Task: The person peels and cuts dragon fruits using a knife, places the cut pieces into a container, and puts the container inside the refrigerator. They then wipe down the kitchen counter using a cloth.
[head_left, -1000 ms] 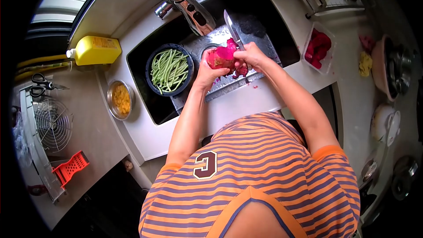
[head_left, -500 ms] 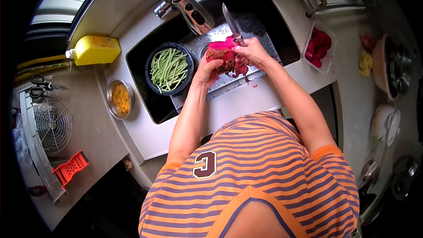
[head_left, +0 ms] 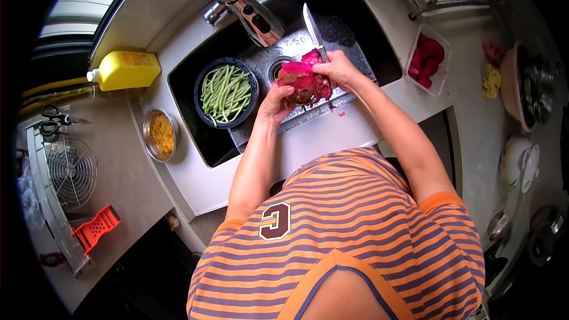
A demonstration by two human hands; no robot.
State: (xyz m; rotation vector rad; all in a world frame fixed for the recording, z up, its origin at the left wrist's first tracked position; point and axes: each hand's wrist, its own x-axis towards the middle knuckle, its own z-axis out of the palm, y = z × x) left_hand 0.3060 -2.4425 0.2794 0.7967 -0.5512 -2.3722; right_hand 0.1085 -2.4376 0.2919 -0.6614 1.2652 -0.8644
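Note:
Over the sink (head_left: 355,96) I hold a dragon fruit (head_left: 303,83), bright pink with ragged brownish peel hanging at its lower side. My left hand (head_left: 275,102) is closed around its left side, thumb on top. A knife (head_left: 312,26) points up and away from my right hand (head_left: 341,72), which is closed on the handle. The thumb of that hand presses against the fruit's right side. Left of the fruit, a dark round colander (head_left: 201,109) of green beans (head_left: 225,95) rests in the sink.
The faucet (head_left: 258,18) leans over the sink. A clear tub (head_left: 441,77) of red pieces stands at right. To the left are a metal bowl (head_left: 150,145) of yellow chunks, a yellow bottle (head_left: 127,71), scissors (head_left: 54,120), a wire rack (head_left: 71,172) and an orange grater (head_left: 98,228).
The fruit has turned slightly in my hands. The knife blade has tilted a little more upright and shifted right. The view has moved slightly.

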